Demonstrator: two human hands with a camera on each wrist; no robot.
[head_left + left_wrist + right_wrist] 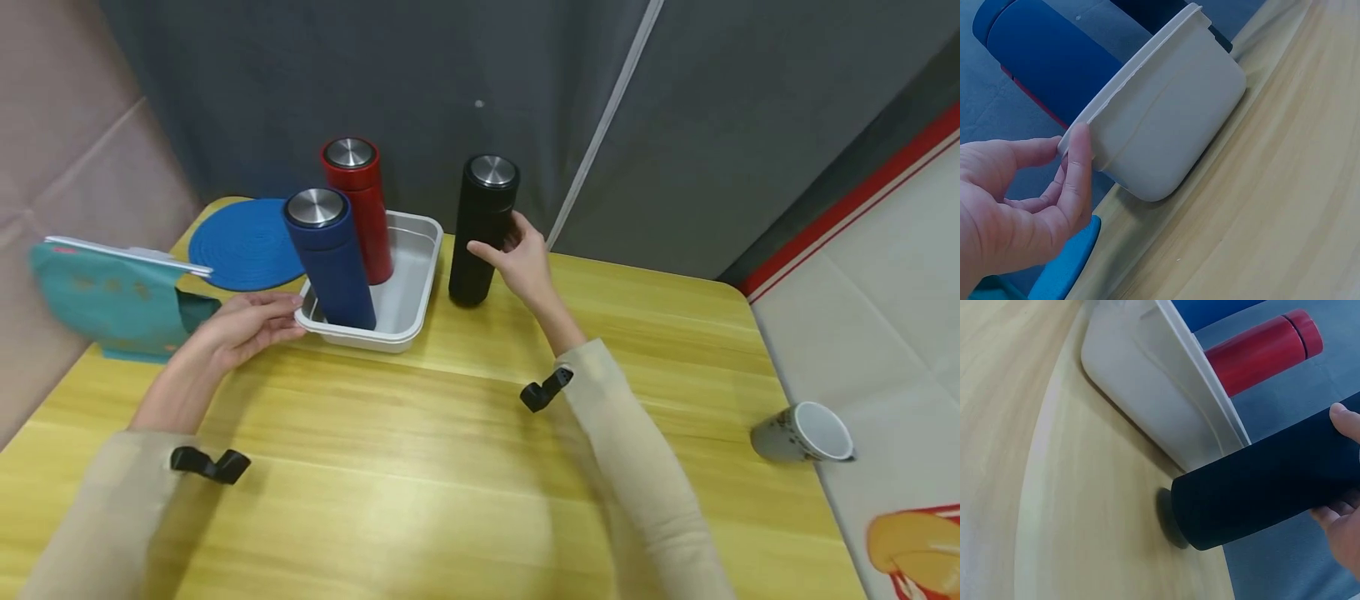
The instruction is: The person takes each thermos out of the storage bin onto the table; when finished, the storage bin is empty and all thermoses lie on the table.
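A black bottle (480, 233) with a steel lid stands on the yellow table (450, 467), just right of a white tray (416, 287). My right hand (501, 240) grips it at mid height; in the right wrist view the thumb (1347, 420) lies over the black bottle (1260, 487) and the other fingers curl beneath. A blue bottle (330, 258) and a red bottle (362, 208) stand upright inside the tray. My left hand (288, 318) pinches the tray's near left corner, with the thumb (1079, 162) against the tray's rim (1141, 94).
A round blue mat (243, 243) lies behind the tray to the left. A teal pouch (112, 296) stands at the table's left edge. A grey mug (802, 432) lies on its side off the table's right edge. A grey curtain hangs close behind.
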